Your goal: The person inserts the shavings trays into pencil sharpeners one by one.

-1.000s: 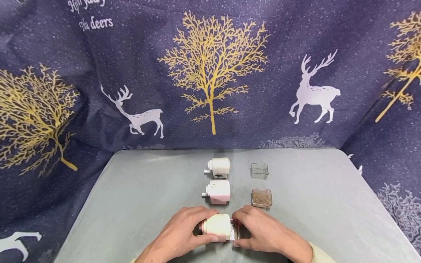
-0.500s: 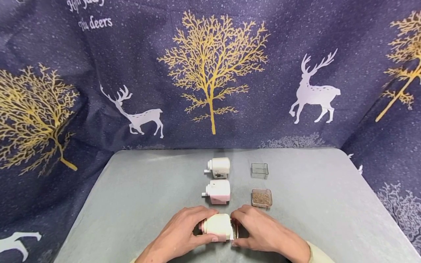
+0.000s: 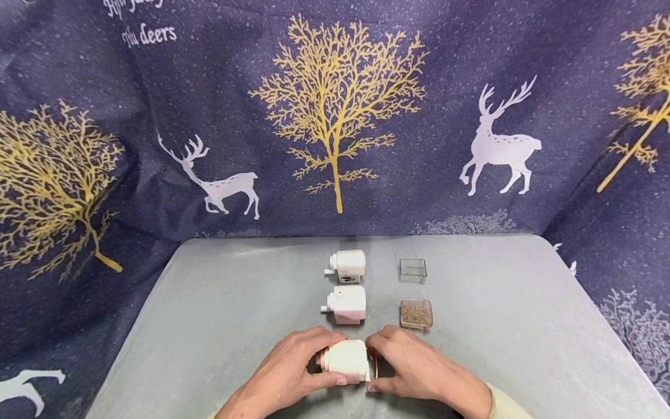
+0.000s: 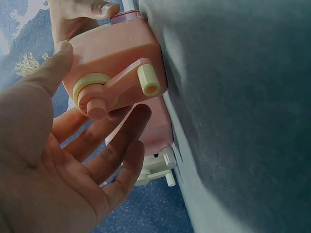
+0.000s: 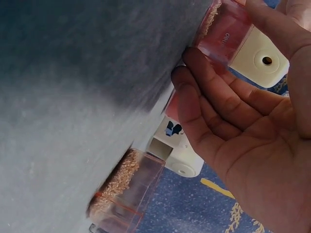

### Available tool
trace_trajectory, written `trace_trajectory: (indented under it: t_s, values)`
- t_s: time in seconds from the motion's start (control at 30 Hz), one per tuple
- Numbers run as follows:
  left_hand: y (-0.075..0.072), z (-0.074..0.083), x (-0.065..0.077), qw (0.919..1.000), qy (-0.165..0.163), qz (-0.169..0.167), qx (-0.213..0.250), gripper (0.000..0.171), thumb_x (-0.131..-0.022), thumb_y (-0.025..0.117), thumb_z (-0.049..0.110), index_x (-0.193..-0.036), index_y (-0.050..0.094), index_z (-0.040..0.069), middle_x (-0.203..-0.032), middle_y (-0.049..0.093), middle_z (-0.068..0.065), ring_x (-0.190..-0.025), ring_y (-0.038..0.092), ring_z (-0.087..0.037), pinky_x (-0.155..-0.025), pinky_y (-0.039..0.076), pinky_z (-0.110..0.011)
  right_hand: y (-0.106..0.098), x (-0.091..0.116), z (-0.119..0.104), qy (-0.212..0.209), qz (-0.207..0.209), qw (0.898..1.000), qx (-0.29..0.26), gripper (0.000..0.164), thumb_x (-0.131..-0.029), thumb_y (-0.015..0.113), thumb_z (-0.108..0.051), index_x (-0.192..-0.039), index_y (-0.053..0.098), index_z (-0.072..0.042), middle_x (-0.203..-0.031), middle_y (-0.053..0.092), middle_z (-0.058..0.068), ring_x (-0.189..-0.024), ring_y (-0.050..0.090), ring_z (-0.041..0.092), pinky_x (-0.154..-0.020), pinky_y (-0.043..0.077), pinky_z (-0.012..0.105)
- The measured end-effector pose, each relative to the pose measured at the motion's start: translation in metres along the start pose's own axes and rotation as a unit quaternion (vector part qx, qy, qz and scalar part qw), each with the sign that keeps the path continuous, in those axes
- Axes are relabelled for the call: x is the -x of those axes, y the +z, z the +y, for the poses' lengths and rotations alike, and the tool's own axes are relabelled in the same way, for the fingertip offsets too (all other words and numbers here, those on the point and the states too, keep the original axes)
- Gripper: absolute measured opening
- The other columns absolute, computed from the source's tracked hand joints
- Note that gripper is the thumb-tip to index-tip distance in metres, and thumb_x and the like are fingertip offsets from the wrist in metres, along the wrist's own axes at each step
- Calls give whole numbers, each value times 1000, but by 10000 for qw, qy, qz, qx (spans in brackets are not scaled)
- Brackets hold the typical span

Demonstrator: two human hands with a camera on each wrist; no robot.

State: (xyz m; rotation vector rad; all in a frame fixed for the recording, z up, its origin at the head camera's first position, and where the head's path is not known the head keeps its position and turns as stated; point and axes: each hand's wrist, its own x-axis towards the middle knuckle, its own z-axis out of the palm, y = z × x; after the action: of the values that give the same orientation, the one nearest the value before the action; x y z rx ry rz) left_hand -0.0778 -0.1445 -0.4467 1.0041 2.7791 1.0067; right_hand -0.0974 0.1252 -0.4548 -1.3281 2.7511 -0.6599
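A cream and pink crank pencil sharpener [image 3: 346, 356] sits at the front middle of the table. My left hand [image 3: 285, 368] grips it, thumb on the near side and fingers on the far side. The left wrist view shows its pink crank [image 4: 119, 82] with a yellow knob, beside the palm. My right hand [image 3: 416, 365] pinches a see-through pink shavings drawer [image 5: 226, 36] between thumb and fingers. That drawer sits partly inside the sharpener's right end, and light brown shavings lie in it. A round pencil hole [image 5: 267, 60] shows in the cream end above the drawer.
Behind stand a white and pink sharpener [image 3: 350, 304] and a white sharpener [image 3: 350, 263], cranks to the left. Right of them lie a clear drawer with brown shavings [image 3: 416, 315] and a clear grey drawer [image 3: 413, 267]. A dark blue printed cloth [image 3: 225, 116] hangs beyond the grey table [image 3: 220, 302].
My right hand has moved slightly left, and the drawer sits further into the sharpener. The left hand and the sharpener have stayed in place.
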Motion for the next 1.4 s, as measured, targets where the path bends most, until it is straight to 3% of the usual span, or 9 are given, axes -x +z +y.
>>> trace_trajectory:
  t_s: [0.7, 1.4]
  values:
    - [0, 1, 0, 9994, -110, -32, 312, 55, -80, 71, 54, -130, 58, 35, -110, 57, 21, -89, 56, 0, -74, 51, -28, 1, -6, -3, -12, -41, 9995, 320, 52, -75, 77, -56, -104, 64, -15, -97, 63, -5, -89, 58, 8, -72, 53, 26]
    - [1, 0, 1, 9989, -97, -41, 454, 58, -80, 72, 54, -132, 58, 32, -112, 58, 20, -90, 56, 0, -74, 51, -28, 2, -12, -4, -33, -185, 9997, 132, 49, -76, 75, -56, -100, 63, -15, -90, 59, -10, -81, 54, 2, -64, 49, 21]
